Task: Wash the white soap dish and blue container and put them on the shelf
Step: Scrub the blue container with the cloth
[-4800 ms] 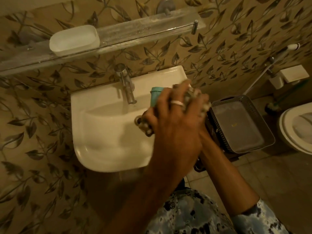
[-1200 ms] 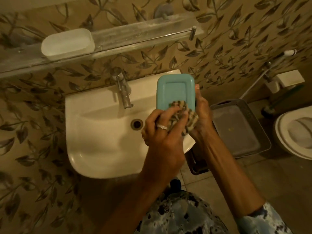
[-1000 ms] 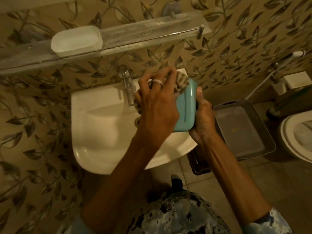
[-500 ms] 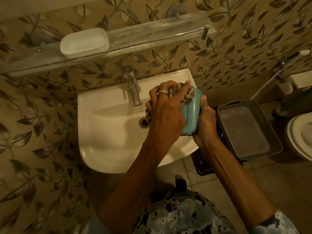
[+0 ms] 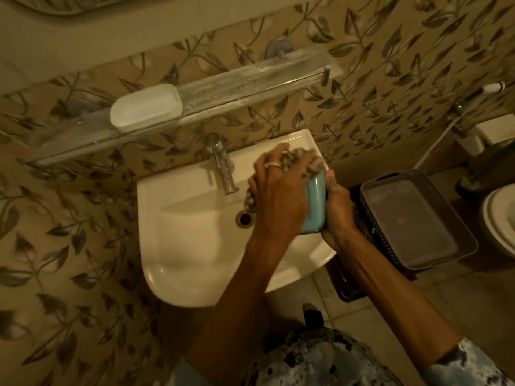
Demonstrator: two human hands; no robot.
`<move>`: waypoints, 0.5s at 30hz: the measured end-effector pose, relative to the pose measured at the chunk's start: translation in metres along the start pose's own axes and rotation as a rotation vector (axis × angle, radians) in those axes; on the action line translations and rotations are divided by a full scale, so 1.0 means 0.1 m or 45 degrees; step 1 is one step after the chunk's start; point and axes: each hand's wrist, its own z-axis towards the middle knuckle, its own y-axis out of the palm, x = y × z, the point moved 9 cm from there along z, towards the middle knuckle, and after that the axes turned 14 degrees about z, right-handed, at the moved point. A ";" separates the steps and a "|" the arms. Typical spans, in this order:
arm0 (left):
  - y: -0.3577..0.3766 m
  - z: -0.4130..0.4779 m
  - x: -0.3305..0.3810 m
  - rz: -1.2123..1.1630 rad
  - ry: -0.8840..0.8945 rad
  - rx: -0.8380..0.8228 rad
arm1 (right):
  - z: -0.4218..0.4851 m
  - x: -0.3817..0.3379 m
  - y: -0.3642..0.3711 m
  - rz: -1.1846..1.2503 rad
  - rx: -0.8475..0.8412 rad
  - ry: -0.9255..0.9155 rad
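Observation:
The blue container [image 5: 315,207] stands on edge over the right side of the white sink [image 5: 195,246]. My right hand [image 5: 338,207] grips it from the right. My left hand [image 5: 278,196] holds a patterned scrubbing cloth [image 5: 303,160] and presses it against the container's left face, hiding most of that face. The white soap dish [image 5: 145,108] sits on the left part of the glass shelf [image 5: 250,82] above the sink.
A chrome tap [image 5: 223,171] rises at the sink's back, with the drain [image 5: 245,218] below it. A dark rectangular basket [image 5: 412,218] stands to the right of the sink. A toilet [image 5: 498,218] is at the far right. A spray hose [image 5: 457,112] hangs on the leaf-patterned wall.
The container has turned from face-up to standing on edge. My left hand with the cloth has moved from its lower edge up over its face, rubbing it.

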 end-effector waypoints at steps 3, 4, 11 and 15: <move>0.10 0.01 -0.35 -0.334 -0.201 0.033 | 0.00 0.02 -0.05 0.016 0.045 0.023; 0.17 -0.10 -0.35 -0.394 -0.200 0.020 | 0.01 0.04 -0.09 0.029 0.076 0.037; 0.29 -0.69 0.18 -0.292 0.026 0.060 | 0.06 0.10 -0.25 0.049 0.177 0.087; 0.25 -0.17 0.00 -0.238 0.026 0.003 | 0.04 0.11 -0.18 -0.023 0.109 0.063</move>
